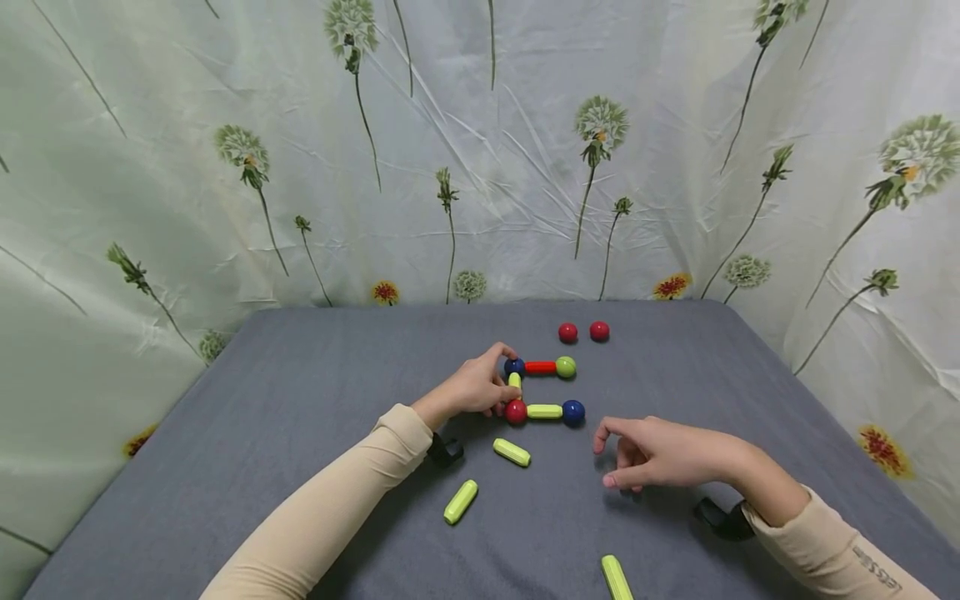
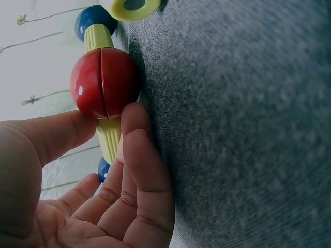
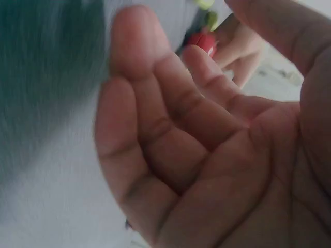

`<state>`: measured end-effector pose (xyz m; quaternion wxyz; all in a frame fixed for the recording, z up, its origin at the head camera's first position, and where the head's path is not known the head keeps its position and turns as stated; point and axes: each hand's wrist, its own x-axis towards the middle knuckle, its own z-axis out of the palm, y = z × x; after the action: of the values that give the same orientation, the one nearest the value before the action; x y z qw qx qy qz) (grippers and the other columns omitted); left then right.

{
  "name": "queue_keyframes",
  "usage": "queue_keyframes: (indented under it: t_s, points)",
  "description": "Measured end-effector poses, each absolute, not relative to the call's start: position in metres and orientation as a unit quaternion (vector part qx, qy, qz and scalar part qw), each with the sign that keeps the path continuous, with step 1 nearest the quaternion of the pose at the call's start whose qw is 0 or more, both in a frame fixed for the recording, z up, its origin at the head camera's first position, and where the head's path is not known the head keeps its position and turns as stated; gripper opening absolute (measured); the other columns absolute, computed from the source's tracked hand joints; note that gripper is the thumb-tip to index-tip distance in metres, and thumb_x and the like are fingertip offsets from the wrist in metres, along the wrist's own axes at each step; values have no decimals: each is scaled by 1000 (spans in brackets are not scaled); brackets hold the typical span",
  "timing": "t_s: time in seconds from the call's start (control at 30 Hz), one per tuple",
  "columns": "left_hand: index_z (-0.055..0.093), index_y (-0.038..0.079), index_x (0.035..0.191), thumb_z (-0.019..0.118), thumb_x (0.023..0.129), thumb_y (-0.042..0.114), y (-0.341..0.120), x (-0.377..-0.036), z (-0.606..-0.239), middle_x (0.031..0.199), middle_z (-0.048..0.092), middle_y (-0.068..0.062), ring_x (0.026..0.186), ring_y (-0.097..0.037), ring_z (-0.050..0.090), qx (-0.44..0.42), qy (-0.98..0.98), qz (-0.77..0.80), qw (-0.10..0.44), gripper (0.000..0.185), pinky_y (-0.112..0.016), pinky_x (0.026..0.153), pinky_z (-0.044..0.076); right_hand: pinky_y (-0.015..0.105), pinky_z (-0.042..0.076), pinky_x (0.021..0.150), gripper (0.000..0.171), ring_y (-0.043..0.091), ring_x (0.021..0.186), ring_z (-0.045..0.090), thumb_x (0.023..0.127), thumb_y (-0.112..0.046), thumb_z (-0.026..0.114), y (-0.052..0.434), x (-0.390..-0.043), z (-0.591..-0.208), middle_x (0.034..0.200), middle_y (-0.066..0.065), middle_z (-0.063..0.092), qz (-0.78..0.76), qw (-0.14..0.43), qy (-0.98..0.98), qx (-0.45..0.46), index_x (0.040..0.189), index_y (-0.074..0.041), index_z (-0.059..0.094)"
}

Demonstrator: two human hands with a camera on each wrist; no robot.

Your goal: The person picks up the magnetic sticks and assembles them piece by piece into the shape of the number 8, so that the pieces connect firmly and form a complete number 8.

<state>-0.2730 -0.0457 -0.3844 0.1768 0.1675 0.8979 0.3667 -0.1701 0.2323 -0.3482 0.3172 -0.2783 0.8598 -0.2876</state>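
Note:
On the grey table [image 1: 315, 400] lies a flat frame of balls and rods: a blue ball [image 1: 513, 365], a red rod [image 1: 540, 367], a green ball [image 1: 566, 367], a red ball [image 1: 515, 411], a yellow-green rod [image 1: 544, 411] and a second blue ball [image 1: 573, 412]. My left hand [image 1: 504, 379] pinches the short yellow-green rod [image 1: 514, 381] joining the first blue ball to the red ball. In the left wrist view my thumb [image 2: 57, 137] and a finger [image 2: 135, 139] flank that rod [image 2: 109, 135] below the red ball [image 2: 103, 82]. My right hand [image 1: 606, 461] hovers to the right, loosely curled; its palm [image 3: 207, 155] is empty.
Two loose red balls [image 1: 567, 332] [image 1: 599, 331] sit behind the frame. Loose yellow-green rods lie in front of it [image 1: 512, 452], at the front left [image 1: 461, 502], and near the front edge [image 1: 617, 577]. A flowered curtain [image 1: 480, 167] hangs around the table.

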Motion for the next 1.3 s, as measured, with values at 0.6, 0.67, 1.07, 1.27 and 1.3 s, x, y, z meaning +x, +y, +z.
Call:
queue_keyframes:
  t_s: [0.6,0.67,1.07,1.27,1.3]
  points:
    - [35,28,129,66,85,29,-46,-272,-385,78,67,-2,59,-19,62,162,892,379,186,53,-31,54,52,17,48,56,40,-4,59,56,82,-38,67,213,-119,-355,72,-14,61,-330,418,776,-338,112,-20,46]
    - [34,29,129,66,85,29,-46,-272,-385,78,67,-2,59,-19,62,163,892,379,186,53,-31,54,52,17,48,56,39,-5,59,56,82,-38,67,212,-118,-357,70,-14,61,-331,416,774,-344,110,-21,46]
    - [34,29,129,65,86,30,-46,-272,-385,77,67,-2,58,-18,61,170,892,378,183,53,-31,55,52,18,48,54,35,-5,57,55,80,-41,68,207,-114,-363,67,-13,59,-311,401,790,-344,105,-24,49]
    - [34,29,129,65,86,29,-47,-272,-386,77,67,-2,58,-19,61,168,891,380,186,53,-31,54,51,18,47,52,34,-6,56,53,79,-40,68,208,-118,-363,66,-12,60,-311,384,794,-353,103,-23,51]
    - [34,29,129,65,86,29,-47,-272,-386,77,67,-2,58,-19,61,168,890,380,186,53,-31,54,51,18,46,52,34,-6,56,53,79,-40,69,208,-119,-363,66,-12,59,-310,379,798,-353,103,-24,51]
